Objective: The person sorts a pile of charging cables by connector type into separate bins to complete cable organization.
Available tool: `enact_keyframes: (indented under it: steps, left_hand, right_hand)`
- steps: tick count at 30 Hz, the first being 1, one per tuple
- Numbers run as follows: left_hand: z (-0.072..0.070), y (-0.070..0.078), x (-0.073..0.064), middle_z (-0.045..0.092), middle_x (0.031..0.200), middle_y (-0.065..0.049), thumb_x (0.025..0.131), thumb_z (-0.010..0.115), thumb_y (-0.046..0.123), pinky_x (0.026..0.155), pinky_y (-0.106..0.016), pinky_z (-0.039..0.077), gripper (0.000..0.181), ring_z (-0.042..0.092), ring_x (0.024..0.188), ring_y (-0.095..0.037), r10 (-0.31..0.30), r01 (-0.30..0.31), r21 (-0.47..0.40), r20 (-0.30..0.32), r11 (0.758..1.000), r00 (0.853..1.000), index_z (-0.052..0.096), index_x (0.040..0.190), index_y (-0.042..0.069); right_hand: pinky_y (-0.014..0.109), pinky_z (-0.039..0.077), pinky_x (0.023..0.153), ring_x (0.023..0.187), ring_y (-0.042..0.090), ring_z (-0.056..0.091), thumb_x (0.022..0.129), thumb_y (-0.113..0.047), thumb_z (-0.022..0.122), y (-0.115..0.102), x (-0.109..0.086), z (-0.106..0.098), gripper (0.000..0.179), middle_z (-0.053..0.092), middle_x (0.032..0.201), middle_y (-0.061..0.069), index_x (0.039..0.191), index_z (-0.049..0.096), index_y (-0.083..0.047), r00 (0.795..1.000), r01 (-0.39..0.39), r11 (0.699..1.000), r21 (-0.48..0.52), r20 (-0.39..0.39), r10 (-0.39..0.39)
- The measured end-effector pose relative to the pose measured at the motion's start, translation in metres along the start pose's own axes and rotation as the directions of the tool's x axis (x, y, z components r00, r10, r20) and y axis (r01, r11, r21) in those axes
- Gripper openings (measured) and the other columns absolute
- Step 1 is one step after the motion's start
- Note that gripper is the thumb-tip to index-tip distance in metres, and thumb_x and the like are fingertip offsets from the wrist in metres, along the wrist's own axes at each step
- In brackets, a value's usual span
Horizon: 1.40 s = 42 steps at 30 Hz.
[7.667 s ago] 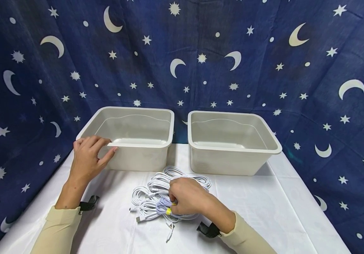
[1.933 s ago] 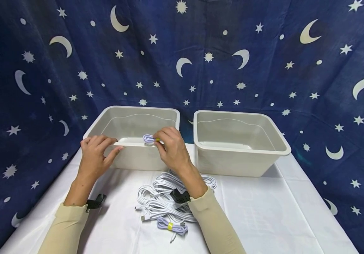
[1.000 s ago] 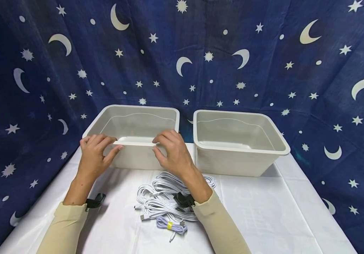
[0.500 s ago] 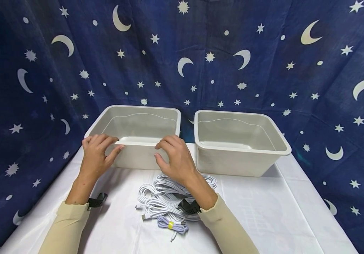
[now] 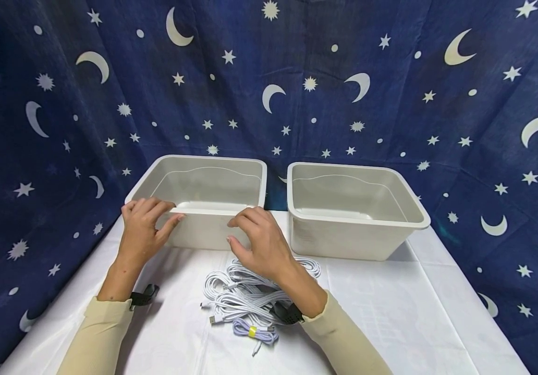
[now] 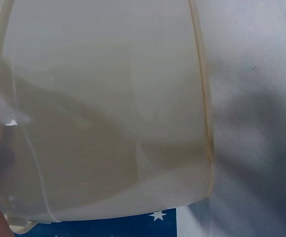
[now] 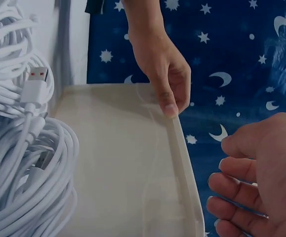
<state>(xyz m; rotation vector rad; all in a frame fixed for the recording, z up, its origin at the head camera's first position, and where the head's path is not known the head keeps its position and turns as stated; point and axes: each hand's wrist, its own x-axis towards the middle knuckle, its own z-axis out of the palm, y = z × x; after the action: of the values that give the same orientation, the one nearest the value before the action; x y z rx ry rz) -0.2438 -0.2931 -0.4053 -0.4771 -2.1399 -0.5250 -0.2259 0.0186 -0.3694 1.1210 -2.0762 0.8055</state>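
In the head view my left hand (image 5: 142, 229) grips the front rim of the left light-grey plastic bin (image 5: 208, 229), thumb outside and fingers over the edge. My right hand (image 5: 261, 242) holds nothing; its fingers are loosely bent just in front of that bin, right of my left hand. Below it lies a heap of coiled white USB cables (image 5: 238, 299), partly hidden by my right hand and wrist. A lilac cable bundle (image 5: 264, 333) with a yellow tie lies at the heap's near edge. The left bin's near inside floor is hidden behind its front wall.
A second light-grey bin (image 5: 344, 237) stands to the right, a narrow gap from the first. Both stand on a white-covered table (image 5: 391, 312), backed by a dark blue curtain (image 5: 297, 57) with moons and stars.
My right hand lifted a lilac cable bundle to the left bin's front rim and let it go; the bundle is now out of sight. Since then that hand has drawn back slightly. My left hand stays put.
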Motion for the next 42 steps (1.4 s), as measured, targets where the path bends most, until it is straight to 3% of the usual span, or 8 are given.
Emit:
enact_keyframes:
  steps: [13,35,42]
  left_hand:
    - [0.0,0.0,0.0,0.069,0.094,-0.012,0.088,0.083,0.027,0.098,-0.065,0.027,0.03,0.058,0.093,-0.037,-0.007,0.007,-0.003,-0.001,1.0,1.0,0.076,0.106,0.004]
    - [0.002,0.001,0.0,0.068,0.093,-0.011,0.084,0.086,0.021,0.097,-0.064,0.027,0.028,0.058,0.091,-0.037,-0.004,0.004,-0.016,-0.018,1.0,1.0,0.076,0.104,0.004]
    - [0.001,0.001,0.0,0.068,0.093,-0.011,0.084,0.087,0.02,0.097,-0.064,0.027,0.028,0.058,0.091,-0.037,-0.002,0.001,-0.018,-0.019,1.0,1.0,0.076,0.104,0.003]
  right_hand:
    - [0.037,0.05,0.096,0.107,0.017,0.063,0.089,-0.019,0.077,-0.011,-0.016,-0.006,0.02,0.069,0.107,-0.002,0.108,0.075,-0.013,0.994,0.031,0.998,-0.045,0.102,-0.026]
    - [0.034,0.049,0.088,0.098,0.016,0.061,0.087,-0.02,0.082,-0.02,-0.042,-0.01,0.023,0.067,0.105,-0.004,0.107,0.073,-0.015,0.975,0.083,0.995,-0.06,0.21,-0.069]
    - [0.035,0.049,0.09,0.1,0.016,0.061,0.089,-0.023,0.081,-0.024,-0.053,-0.011,0.021,0.066,0.105,-0.005,0.107,0.073,-0.015,0.963,0.086,0.995,-0.047,0.258,-0.071]
